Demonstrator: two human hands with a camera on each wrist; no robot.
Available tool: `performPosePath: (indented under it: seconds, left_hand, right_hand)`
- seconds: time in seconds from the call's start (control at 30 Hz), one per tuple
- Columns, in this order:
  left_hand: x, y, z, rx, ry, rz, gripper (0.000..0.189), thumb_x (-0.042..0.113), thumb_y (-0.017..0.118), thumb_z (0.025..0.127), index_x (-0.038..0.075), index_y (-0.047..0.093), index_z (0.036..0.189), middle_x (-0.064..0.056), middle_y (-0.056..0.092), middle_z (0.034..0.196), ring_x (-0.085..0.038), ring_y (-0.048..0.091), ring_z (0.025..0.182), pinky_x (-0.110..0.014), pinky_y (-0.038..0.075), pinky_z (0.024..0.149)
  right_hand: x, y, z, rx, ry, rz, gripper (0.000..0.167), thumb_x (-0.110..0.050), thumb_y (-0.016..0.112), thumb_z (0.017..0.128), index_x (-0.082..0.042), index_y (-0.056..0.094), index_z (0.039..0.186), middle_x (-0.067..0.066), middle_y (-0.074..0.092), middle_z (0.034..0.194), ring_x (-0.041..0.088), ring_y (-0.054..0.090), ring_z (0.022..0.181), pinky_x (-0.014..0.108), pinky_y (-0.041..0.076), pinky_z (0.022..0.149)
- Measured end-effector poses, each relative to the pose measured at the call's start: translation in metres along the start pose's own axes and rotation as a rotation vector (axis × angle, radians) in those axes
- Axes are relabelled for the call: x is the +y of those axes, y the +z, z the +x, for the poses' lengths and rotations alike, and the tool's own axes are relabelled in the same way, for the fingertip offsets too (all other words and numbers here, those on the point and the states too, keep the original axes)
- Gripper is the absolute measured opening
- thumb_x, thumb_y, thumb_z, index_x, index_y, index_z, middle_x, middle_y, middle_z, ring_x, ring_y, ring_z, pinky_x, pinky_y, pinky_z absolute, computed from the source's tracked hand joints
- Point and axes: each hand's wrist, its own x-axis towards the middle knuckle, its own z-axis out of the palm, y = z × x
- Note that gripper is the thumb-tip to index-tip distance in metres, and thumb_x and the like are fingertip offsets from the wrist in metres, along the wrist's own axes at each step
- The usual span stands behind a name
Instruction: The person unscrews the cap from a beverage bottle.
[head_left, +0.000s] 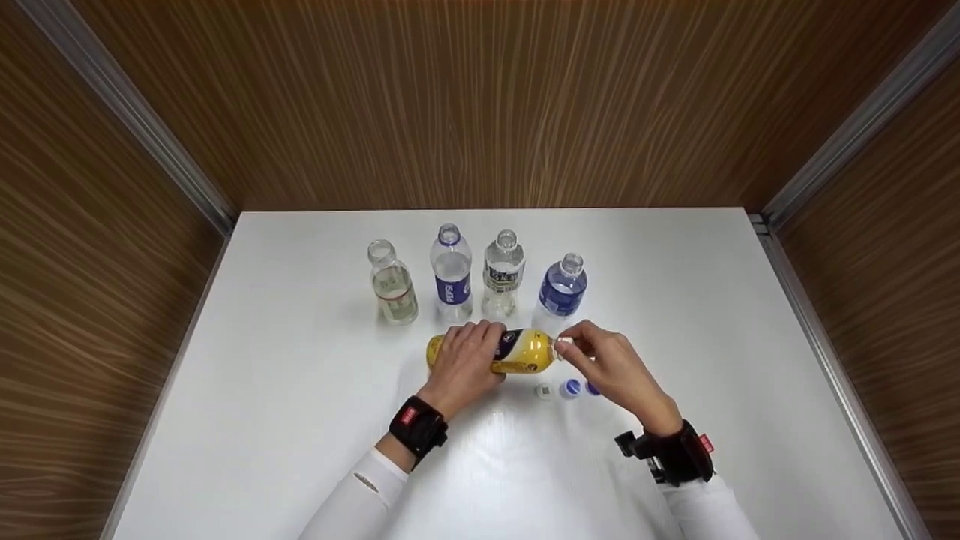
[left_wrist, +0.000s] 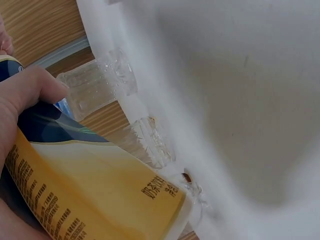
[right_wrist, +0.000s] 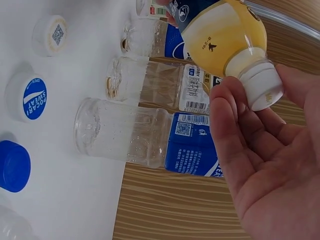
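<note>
A yellow drink bottle (head_left: 529,352) with a dark blue label band lies tilted sideways above the table, its neck toward the right. My left hand (head_left: 466,361) grips it round the body. At the neck is a white cap (right_wrist: 261,86), which my right hand (head_left: 613,369) pinches between thumb and fingers. The cap sits on the bottle's mouth in the right wrist view; whether it is tight I cannot tell. Below the bottle lie a white cap with a printed code (right_wrist: 50,35), a blue-and-white cap (right_wrist: 34,98) and a blue cap (right_wrist: 14,166).
Behind the hands stand uncapped bottles in a row: a glass-like one with pale liquid (head_left: 394,289), a Pepsi bottle (head_left: 451,277), a clear labelled bottle (head_left: 503,274) and a blue-labelled bottle (head_left: 562,289). Wood-grain panels (head_left: 480,105) enclose the white table (head_left: 300,420).
</note>
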Motion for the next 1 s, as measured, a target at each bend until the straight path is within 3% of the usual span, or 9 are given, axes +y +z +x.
performPosePath:
  seconds: [0.4, 0.6, 0.7, 0.83, 1.0]
  left_hand:
    - [-0.0033, -0.0013, 0.0015, -0.085, -0.011, -0.131, 0.068, 0.022, 0.093, 0.07, 0.009, 0.059, 0.128, -0.007, 0.069, 0.116, -0.026, 0.065, 0.103, -0.045, 0.051, 0.094]
    - [-0.0048, -0.0016, 0.0022, -0.126, -0.014, -0.172, 0.064, 0.022, 0.091, 0.072, 0.009, 0.059, 0.126, -0.006, 0.07, 0.111, -0.023, 0.065, 0.099, -0.042, 0.052, 0.091]
    - [-0.0042, -0.0008, 0.002, -0.104, -0.014, -0.162, 0.065, 0.023, 0.091, 0.072, 0.009, 0.059, 0.127, -0.007, 0.07, 0.112, -0.024, 0.066, 0.099, -0.041, 0.052, 0.091]
    - [-0.0033, 0.0014, 0.0017, -0.029, 0.008, -0.061, 0.068, 0.025, 0.093, 0.07, 0.009, 0.059, 0.126, -0.008, 0.069, 0.112, -0.027, 0.065, 0.1, -0.043, 0.051, 0.092]
    - [-0.0032, 0.0027, 0.0008, 0.023, 0.021, 0.031, 0.07, 0.027, 0.096, 0.067, 0.011, 0.058, 0.124, -0.008, 0.068, 0.111, -0.027, 0.064, 0.101, -0.044, 0.049, 0.093]
  right_hand:
    - [-0.0015, -0.0062, -0.002, -0.014, -0.194, -0.087, 0.027, -0.019, 0.074, 0.096, -0.005, 0.067, 0.117, -0.003, 0.069, 0.095, 0.01, 0.065, 0.081, 0.028, 0.053, 0.064]
    - [-0.0001, -0.008, -0.0019, -0.01, -0.277, -0.129, 0.027, -0.019, 0.075, 0.096, -0.008, 0.067, 0.118, 0.002, 0.072, 0.105, 0.014, 0.067, 0.091, 0.031, 0.057, 0.071]
    - [0.0004, -0.0065, -0.0015, 0.025, -0.237, -0.106, 0.029, -0.019, 0.076, 0.095, -0.006, 0.068, 0.12, 0.003, 0.073, 0.104, 0.014, 0.07, 0.091, 0.033, 0.059, 0.073]
    - [0.0002, -0.0025, -0.0009, 0.079, -0.109, -0.076, 0.027, -0.022, 0.074, 0.098, -0.003, 0.068, 0.117, 0.0, 0.075, 0.093, 0.011, 0.072, 0.08, 0.035, 0.06, 0.07]
    - [0.0005, 0.0003, -0.001, 0.069, -0.02, -0.111, 0.018, -0.024, 0.069, 0.101, -0.007, 0.071, 0.105, -0.007, 0.07, 0.079, 0.005, 0.061, 0.064, 0.028, 0.053, 0.059]
